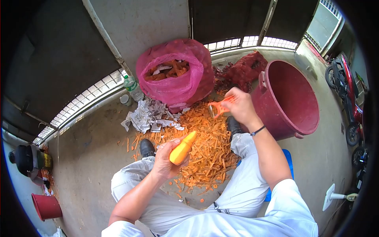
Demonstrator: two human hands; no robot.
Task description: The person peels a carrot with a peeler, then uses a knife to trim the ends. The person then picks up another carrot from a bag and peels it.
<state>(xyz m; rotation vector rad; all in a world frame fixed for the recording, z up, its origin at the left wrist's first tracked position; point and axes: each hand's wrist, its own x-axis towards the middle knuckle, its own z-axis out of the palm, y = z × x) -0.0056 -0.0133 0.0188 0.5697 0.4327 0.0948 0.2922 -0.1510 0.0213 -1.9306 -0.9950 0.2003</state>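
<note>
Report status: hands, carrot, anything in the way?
Left hand grips a peeled carrot, tip up. Right hand holds an orange peeler, raised clear of it. Peelings pile underfoot; nothing between peeler and carrot.

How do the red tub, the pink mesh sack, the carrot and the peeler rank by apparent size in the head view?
1. Red tub and pink mesh sack: look alike, left unranked.
2. Carrot, held in left hand, nearer the camera.
3. Peeler, in right hand.
</note>
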